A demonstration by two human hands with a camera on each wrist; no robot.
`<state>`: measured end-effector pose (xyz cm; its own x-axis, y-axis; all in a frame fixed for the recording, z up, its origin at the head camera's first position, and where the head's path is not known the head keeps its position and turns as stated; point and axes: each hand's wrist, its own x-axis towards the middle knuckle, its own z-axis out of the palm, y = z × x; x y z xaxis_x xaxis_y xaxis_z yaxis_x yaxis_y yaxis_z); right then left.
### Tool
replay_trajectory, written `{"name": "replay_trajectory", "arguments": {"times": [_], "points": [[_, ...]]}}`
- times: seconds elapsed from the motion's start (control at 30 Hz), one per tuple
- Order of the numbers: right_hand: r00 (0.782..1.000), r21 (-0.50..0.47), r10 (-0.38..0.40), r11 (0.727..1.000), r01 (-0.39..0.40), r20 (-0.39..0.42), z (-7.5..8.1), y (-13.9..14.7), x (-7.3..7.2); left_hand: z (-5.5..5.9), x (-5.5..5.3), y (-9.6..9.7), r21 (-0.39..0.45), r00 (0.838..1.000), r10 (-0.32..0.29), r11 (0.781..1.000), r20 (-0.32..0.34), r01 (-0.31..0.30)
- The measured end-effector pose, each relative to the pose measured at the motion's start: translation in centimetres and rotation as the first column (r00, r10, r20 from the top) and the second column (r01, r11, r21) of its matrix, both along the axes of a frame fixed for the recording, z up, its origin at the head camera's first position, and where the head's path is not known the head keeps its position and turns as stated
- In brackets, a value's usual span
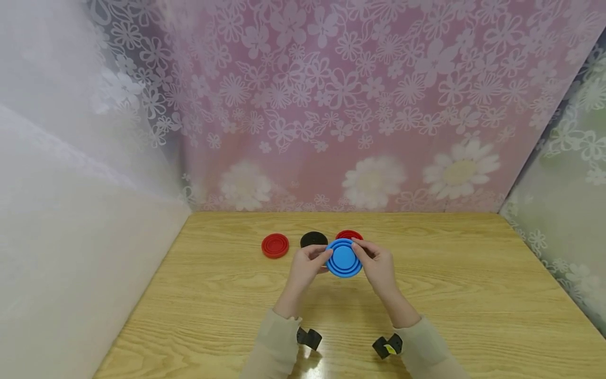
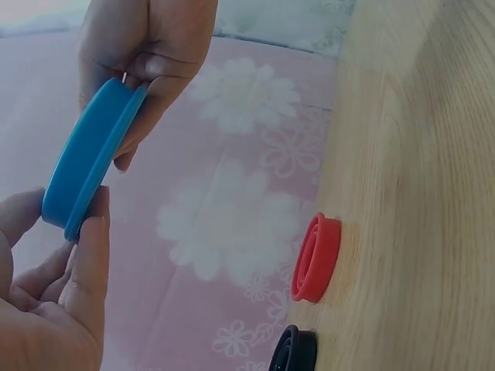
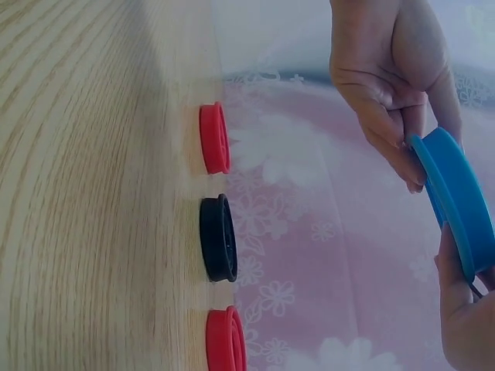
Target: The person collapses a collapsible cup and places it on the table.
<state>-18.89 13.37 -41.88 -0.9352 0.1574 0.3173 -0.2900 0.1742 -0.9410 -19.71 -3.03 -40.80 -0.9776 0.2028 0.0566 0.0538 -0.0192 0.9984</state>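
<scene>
A blue collapsible cup (image 1: 343,258), pressed flat into concentric rings, is held above the table between both hands. My left hand (image 1: 304,266) pinches its left rim between thumb and fingers. On the opposite side my right hand (image 1: 380,268) pinches the upper right rim, thumb on the ringed face. Seen edge-on in the left wrist view, the blue cup (image 2: 91,158) has a thin protruding lip. Behind it on the table lie a red flattened cup (image 1: 275,246), a black one (image 1: 313,238) and a second red one (image 1: 349,234), the last partly covered by the blue cup.
A light wood-grain table (image 1: 213,316) spreads beneath the hands. A pink floral curtain (image 1: 307,131) closes off the far edge, with pale sheets at both sides. Black wrist mounts (image 1: 310,338) stick out by the sleeves.
</scene>
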Motion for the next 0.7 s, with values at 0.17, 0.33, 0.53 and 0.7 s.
{"name": "replay_trajectory", "arguments": {"times": [0.17, 0.33, 0.53, 0.7], "points": [[1.000, -0.010, 0.007, 1.000, -0.007, 0.022, -0.1, 0.1, -0.1, -1.7, -0.9, -0.1, 0.000, 0.999, 0.014, 1.000, 0.030, -0.014], [0.992, -0.061, 0.059, 0.997, -0.053, 0.115, 0.1, 0.6, -0.3, -1.9, -1.2, -0.1, 0.053, 0.996, 0.068, 0.996, 0.054, -0.071], [0.968, -0.091, 0.131, 0.989, -0.114, 0.214, 0.4, 1.2, -0.5, -1.7, -1.3, -0.3, 0.124, 0.990, 0.123, 0.984, 0.068, -0.131], [0.964, -0.023, 0.086, 0.996, -0.083, 0.253, 0.5, 1.3, -0.5, -1.6, -1.4, -0.3, 0.113, 0.990, 0.134, 0.984, 0.052, -0.139]]}}
